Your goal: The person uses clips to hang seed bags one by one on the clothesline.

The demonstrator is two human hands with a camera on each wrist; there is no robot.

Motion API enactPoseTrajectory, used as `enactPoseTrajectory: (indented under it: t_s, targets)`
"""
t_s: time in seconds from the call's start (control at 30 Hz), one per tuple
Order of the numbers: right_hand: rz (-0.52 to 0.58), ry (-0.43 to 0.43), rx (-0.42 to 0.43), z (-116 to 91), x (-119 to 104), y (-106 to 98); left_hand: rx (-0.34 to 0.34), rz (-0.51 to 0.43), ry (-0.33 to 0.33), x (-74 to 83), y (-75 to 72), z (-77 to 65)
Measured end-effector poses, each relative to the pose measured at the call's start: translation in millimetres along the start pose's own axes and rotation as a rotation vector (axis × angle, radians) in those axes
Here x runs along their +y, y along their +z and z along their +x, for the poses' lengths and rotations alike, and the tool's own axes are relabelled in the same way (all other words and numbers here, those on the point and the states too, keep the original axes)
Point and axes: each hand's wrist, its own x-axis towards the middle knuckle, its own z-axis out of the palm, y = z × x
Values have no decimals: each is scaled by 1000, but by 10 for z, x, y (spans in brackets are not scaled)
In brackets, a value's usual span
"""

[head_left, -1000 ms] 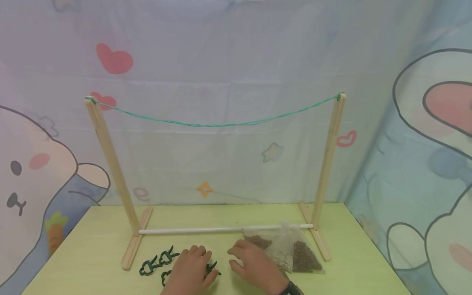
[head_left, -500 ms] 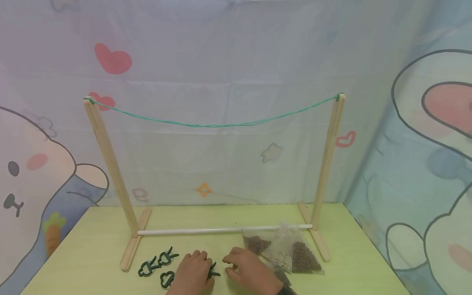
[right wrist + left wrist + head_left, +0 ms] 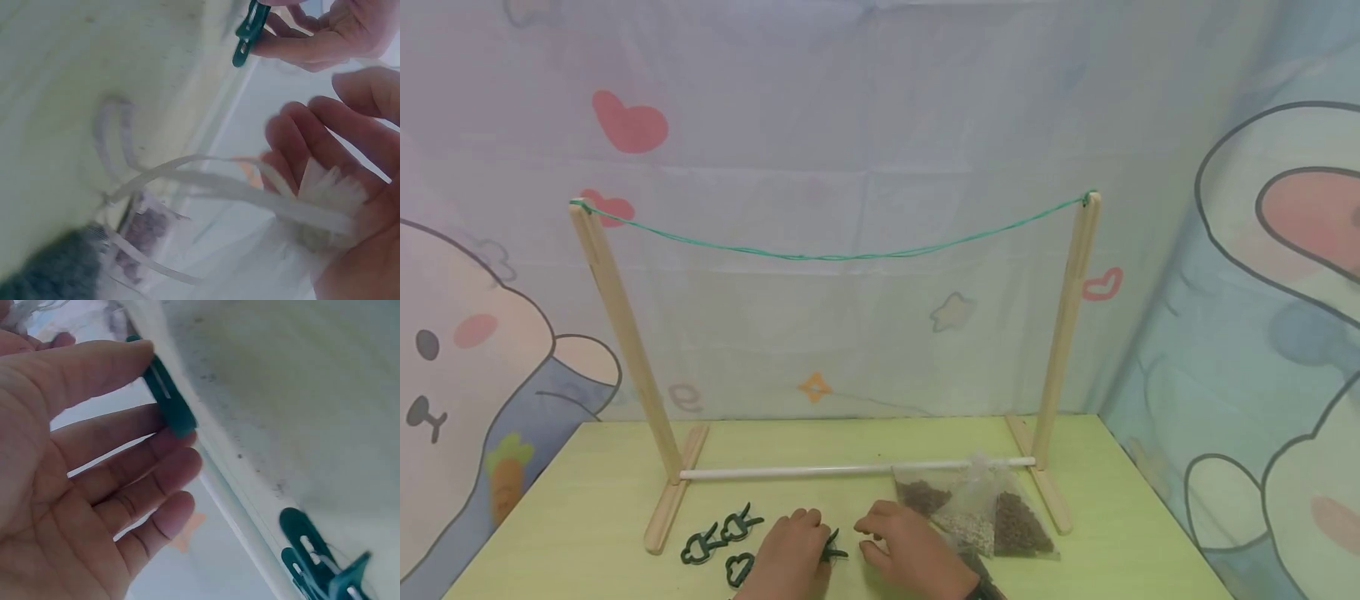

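Note:
My left hand (image 3: 790, 550) is low over the front of the table, pinching a dark green plant clip (image 3: 167, 397) between thumb and fingers. In the head view the clip's prongs stick out right of the hand. Several similar clips (image 3: 702, 546) lie left of it. My right hand (image 3: 917, 550) is just to the right, palm down, its fingers loosely bent and apart from the thumb, with nothing between the fingertips. Near its palm, in the right wrist view, is the gathered neck of a clear plastic bag (image 3: 325, 194). A dark-filled bag (image 3: 975, 563) lies beside the right wrist.
A wooden frame stands behind, with a left post (image 3: 628, 342), a right post (image 3: 1066, 333), a sagging green cord (image 3: 835, 257) and a low white rod (image 3: 790, 472). Bags of brown bits (image 3: 1024, 525) and pale grains (image 3: 964, 525) lie at the right, against the rod.
Over the past second the left hand has shifted slightly right and the right hand slightly left and down, uncovering more of the dark-filled bag. Little differs over the last half second.

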Motion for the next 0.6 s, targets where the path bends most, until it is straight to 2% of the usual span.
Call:
enactPoseTrajectory:
  t_s: [0.17, 0.27, 0.33, 0.43, 0.6]
  targets:
    - [-109, -72, 235, 9, -55, -63, 78, -236, -20, -5, -164, 3]
    - [-122, -76, 364, 17, -101, -119, 145, -384, -54, 31, -269, -7]
    - [-111, -76, 422, 20, -127, -151, 196, -486, -72, 61, -322, -13]
    - [-58, -65, 439, 22, -160, -189, 283, -610, -78, 107, -387, -14]
    - [205, -10, 329, 28, -201, -214, 402, -739, -47, 167, -455, -16]
